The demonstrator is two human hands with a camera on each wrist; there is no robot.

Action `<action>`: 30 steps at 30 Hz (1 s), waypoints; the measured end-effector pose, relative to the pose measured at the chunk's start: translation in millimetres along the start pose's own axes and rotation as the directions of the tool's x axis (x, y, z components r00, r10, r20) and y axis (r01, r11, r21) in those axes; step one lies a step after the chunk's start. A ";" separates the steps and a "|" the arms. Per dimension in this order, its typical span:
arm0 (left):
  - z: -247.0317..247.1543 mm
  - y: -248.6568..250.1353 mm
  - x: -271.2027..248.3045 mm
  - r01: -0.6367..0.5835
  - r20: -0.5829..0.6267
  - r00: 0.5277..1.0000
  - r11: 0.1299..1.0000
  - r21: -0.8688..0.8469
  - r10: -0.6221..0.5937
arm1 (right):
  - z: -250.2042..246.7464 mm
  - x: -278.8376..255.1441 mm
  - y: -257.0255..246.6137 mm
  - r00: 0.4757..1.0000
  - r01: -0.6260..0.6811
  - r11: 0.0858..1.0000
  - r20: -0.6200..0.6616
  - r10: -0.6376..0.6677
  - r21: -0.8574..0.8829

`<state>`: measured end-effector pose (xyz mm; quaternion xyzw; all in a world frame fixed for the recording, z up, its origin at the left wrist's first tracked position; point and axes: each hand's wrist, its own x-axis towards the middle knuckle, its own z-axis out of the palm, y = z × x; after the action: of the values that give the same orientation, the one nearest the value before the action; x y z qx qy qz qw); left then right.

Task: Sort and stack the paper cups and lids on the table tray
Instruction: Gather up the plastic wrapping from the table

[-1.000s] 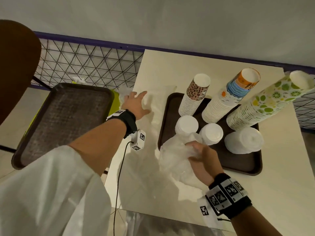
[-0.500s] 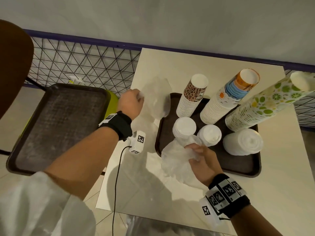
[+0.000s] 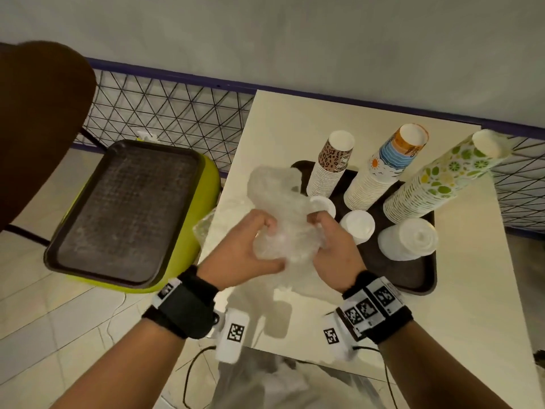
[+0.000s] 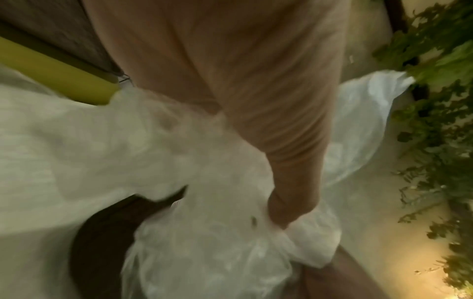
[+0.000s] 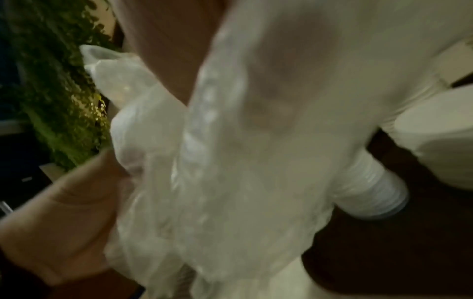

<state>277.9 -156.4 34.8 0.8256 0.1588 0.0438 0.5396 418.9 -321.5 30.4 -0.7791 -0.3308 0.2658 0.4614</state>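
Note:
A dark brown tray on the cream table holds three tall cup stacks: leopard-print, sun-and-wave print and lime-print. In front of them stand white lid stacks, the widest one at the right. My left hand and right hand both grip crumpled clear plastic wrap bunched between them, above the tray's left edge. The wrist views show the plastic wrap blurred, filling the frame, with a lid stack beside it.
An empty dark tray lies on a yellow-green seat left of the table. A wire mesh fence runs behind. A brown chair back stands at far left. More plastic lies below the table's near edge.
My left hand has carried its plastic wrap from the table's left side over to the right hand. Both hands now bunch the plastic together, lifted off the table.

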 end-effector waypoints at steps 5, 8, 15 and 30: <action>25.8 -7.4 -14.5 0.161 0.013 0.987 0.983 -0.092 -0.160 | 22.1 -13.7 -13.7 0.990 -0.045 0.973 0.143 0.013 0.227; 25.7 -11.0 -21.8 0.214 -0.069 0.974 0.976 -0.046 -0.217 | 18.8 -25.0 -14.8 0.977 -0.003 0.993 0.210 -0.023 0.122; 16.3 -12.0 -34.8 0.208 0.063 0.977 0.978 -0.032 -0.206 | 5.0 -31.8 -21.2 0.924 0.051 0.989 0.383 0.005 -0.136; 11.2 -46.1 -11.5 0.259 -0.176 0.949 0.965 -0.043 -0.263 | 3.3 -44.0 50.8 0.983 -0.181 0.978 -0.028 0.179 -0.108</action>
<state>259.9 -152.8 -10.3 0.7847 0.3144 0.0483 0.5321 402.1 -371.2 -11.7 -0.8324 -0.2689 0.2809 0.3949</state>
